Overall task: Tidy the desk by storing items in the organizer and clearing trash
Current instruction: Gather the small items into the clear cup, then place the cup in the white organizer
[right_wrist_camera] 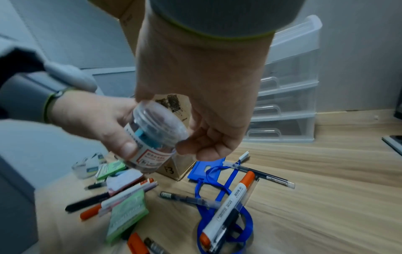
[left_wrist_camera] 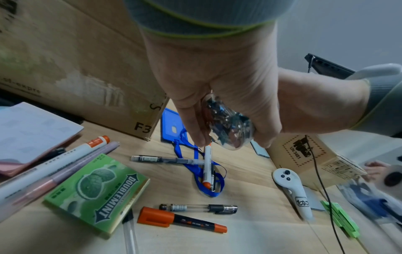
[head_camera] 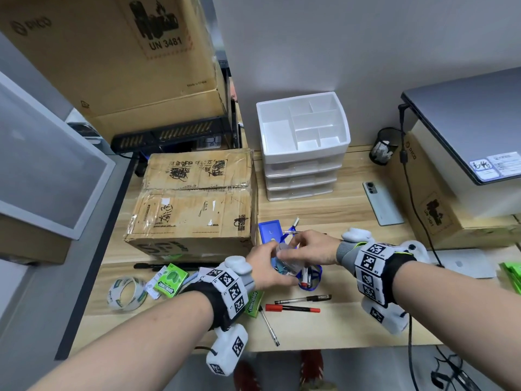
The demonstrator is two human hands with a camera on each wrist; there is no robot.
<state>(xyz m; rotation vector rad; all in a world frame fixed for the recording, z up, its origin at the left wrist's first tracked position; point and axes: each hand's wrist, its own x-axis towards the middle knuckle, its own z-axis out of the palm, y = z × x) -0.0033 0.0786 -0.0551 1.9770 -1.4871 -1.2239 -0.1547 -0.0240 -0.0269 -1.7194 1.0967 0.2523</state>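
A small clear plastic jar [head_camera: 287, 261] full of small clips is held above the desk's front middle, tilted. My left hand [head_camera: 269, 268] grips its labelled body [right_wrist_camera: 150, 154] from the left. My right hand [head_camera: 300, 246] curls its thumb and fingers round the jar's lid end [right_wrist_camera: 161, 120]. The white drawer organizer [head_camera: 345, 119] stands at the back, its top compartments bare. Below the hands lie a blue lanyard [left_wrist_camera: 202, 178] with a badge holder [head_camera: 270, 231], a white marker [left_wrist_camera: 207, 165], a red marker [head_camera: 291, 308] and a black pen [head_camera: 303, 299].
A large cardboard box [head_camera: 194, 198] sits left of the organizer. A tape roll [head_camera: 125, 293] and green gum packs [head_camera: 170, 279] lie front left. A phone [head_camera: 383, 203], a mesh cup [head_camera: 384, 146], a cable and a laptop [head_camera: 465, 117] on a box fill the right.
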